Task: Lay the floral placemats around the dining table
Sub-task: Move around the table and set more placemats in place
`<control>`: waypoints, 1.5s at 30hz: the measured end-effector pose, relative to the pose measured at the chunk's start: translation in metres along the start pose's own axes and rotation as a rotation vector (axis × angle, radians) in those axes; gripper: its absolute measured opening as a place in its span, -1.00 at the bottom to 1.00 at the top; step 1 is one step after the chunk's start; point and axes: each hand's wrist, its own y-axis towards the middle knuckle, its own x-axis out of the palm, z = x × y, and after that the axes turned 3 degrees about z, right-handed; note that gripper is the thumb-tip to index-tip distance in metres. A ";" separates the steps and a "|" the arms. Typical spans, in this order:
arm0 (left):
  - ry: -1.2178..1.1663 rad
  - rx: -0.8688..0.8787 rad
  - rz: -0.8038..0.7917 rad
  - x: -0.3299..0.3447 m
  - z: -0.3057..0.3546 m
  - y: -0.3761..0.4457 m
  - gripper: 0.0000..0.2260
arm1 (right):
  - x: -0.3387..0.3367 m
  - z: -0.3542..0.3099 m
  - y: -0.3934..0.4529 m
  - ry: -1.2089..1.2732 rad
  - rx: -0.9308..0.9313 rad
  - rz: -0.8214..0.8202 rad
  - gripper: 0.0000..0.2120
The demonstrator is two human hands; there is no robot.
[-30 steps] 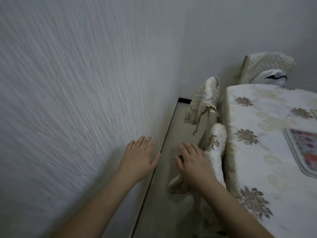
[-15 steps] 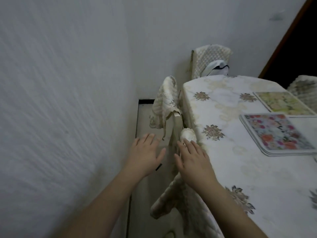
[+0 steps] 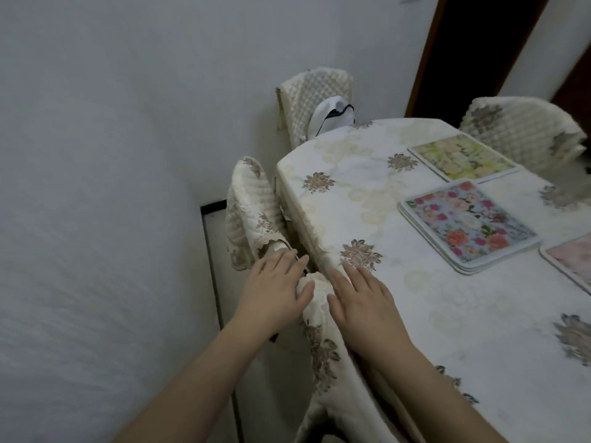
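The dining table (image 3: 431,318) wears a cream cloth with brown flower motifs. On it lies a small stack of floral placemats (image 3: 468,224), the top one blue with red and pink roses. A green-yellow floral placemat (image 3: 462,157) lies beyond it, and a pink one (image 3: 572,263) shows at the right edge. My left hand (image 3: 275,294) hovers flat and empty over the near chair back beside the table. My right hand (image 3: 364,302) is spread flat over the table's left edge, holding nothing, well left of the stack.
A white wall (image 3: 96,219) stands close on the left, leaving a narrow strip of floor (image 3: 217,260). Covered chairs stand at the table: one on the left (image 3: 252,215), one at the far end (image 3: 315,100) with a white bag, one at the far right (image 3: 524,129). Behind is a dark doorway (image 3: 479,49).
The view has swung right from the wall toward the table, bringing the placemats into sight. Both hands have shifted right, and my right hand now reaches over the table edge.
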 end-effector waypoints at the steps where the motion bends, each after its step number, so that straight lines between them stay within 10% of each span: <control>1: 0.000 0.029 -0.006 0.002 -0.001 0.013 -0.43 | 0.000 0.003 0.005 0.003 0.029 -0.003 -0.44; 23: -0.079 0.838 -0.110 0.033 0.055 0.224 -0.35 | -0.006 0.042 0.070 0.007 0.807 0.137 -0.36; 45: -0.050 1.092 -0.086 0.026 0.082 0.303 -0.36 | -0.021 0.074 0.110 -0.028 1.074 0.183 -0.47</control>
